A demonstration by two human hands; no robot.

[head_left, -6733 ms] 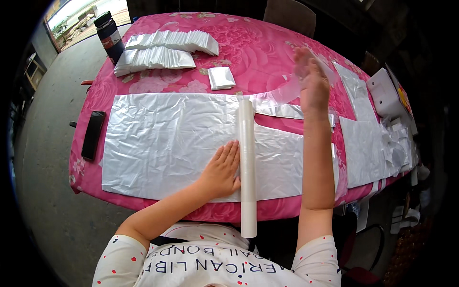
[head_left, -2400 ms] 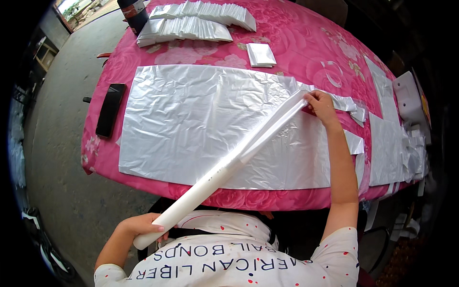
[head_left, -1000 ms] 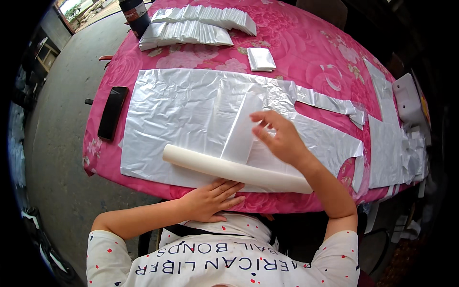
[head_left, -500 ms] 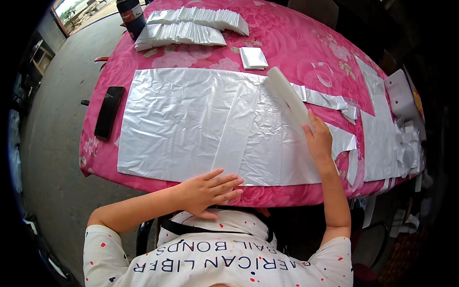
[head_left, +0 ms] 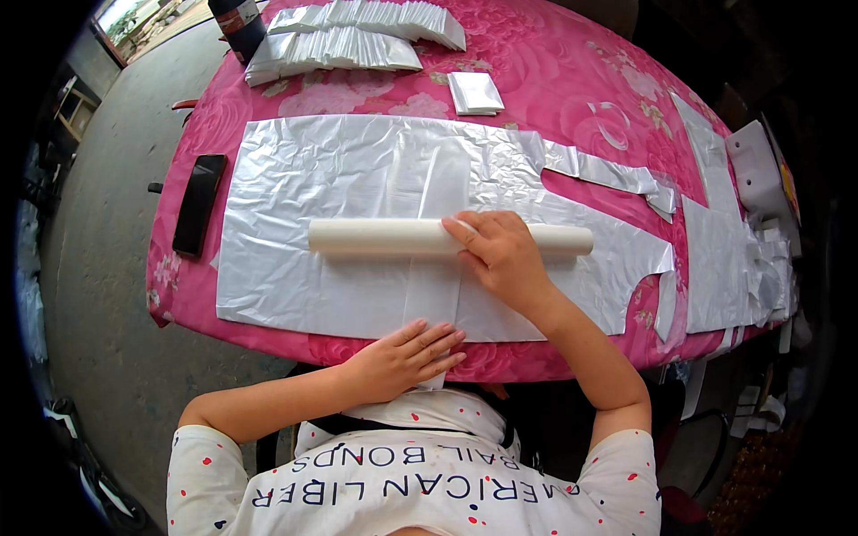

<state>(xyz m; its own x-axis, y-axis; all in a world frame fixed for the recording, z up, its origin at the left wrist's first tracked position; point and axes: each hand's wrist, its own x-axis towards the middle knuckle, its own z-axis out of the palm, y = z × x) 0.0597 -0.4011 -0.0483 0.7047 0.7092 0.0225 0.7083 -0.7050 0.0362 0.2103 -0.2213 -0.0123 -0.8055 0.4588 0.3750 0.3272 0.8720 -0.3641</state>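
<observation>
A white tube [head_left: 384, 238] lies crosswise on a large sheet of silvery-white plastic bags [head_left: 331, 188] spread over the pink flowered tablecloth [head_left: 572, 80]. My right hand [head_left: 500, 255] rests on top of the tube near its right half, fingers curled over it. My left hand [head_left: 407, 357] lies flat with fingers together, pressing the near edge of the plastic at the table's front edge. A narrow strip of plastic runs from the tube down to my left hand.
A black phone [head_left: 198, 203] lies at the table's left edge. Stacks of folded white bags [head_left: 349, 36] and a dark bottle [head_left: 237, 16] stand at the back. A small folded white packet [head_left: 475, 92] sits behind the sheet. More plastic pieces [head_left: 728, 241] lie to the right.
The tube, lifted and tilted in my right hand half a second ago, now lies flat crosswise on the sheet. My left hand still presses the near edge.
</observation>
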